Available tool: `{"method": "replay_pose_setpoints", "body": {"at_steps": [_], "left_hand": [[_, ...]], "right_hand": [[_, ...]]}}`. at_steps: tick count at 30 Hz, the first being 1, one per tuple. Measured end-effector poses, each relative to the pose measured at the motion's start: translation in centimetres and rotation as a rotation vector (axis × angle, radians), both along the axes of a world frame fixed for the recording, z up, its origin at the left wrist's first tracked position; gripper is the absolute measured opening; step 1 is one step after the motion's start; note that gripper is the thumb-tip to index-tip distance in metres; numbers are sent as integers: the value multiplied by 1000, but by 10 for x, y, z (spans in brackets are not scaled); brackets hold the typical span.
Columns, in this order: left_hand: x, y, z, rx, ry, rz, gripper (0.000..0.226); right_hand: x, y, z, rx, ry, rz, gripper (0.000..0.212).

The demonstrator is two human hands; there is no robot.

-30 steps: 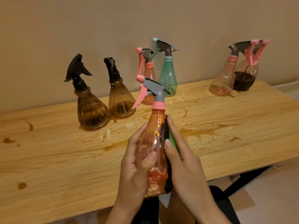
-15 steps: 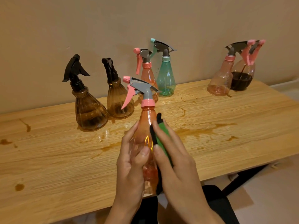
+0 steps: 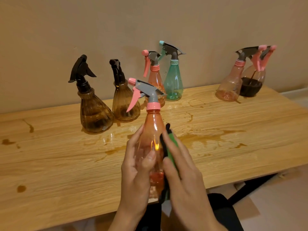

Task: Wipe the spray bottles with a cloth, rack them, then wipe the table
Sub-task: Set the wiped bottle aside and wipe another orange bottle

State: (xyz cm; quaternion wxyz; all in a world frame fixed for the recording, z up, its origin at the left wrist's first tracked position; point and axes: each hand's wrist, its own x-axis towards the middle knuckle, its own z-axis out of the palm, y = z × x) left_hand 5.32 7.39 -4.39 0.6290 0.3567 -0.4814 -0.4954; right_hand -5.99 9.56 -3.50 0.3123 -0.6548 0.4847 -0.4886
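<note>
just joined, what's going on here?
A person's left hand grips a translucent orange plastic spray bottle, while the right hand holds a green-and-black cloth against its side. Six more spray bottles stand by the wall on the wooden table, which shows brown spills.

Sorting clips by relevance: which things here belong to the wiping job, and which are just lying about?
Job: held pink bottle, green cloth, left hand, right hand, stained table, two brown bottles, teal bottle, three more pink bottles.
Just there: wall, floor, black table leg.
</note>
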Motion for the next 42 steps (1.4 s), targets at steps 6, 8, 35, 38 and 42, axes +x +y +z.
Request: {"method": "replay_pose_setpoints", "body": {"at_steps": [6,8,35,38,42], "left_hand": [[-3,1,1,-29,-11,-39,56],[-2,1,1,-13,35,-9,56],[3,-2,0,-22,-30,-30,74],[2,-2,-4,-33,-140,4,76],[-3,1,-5,-43,-234,-8,63]], "right_hand": [[-9,-17,18,-117,14,25,45],[-6,-8,7,-197,162,34,44],[-9,-15,15,128,-298,100,44],[-10,-12,14,87,-280,83,46],[-17,-9,9,26,-197,13,48]]}}
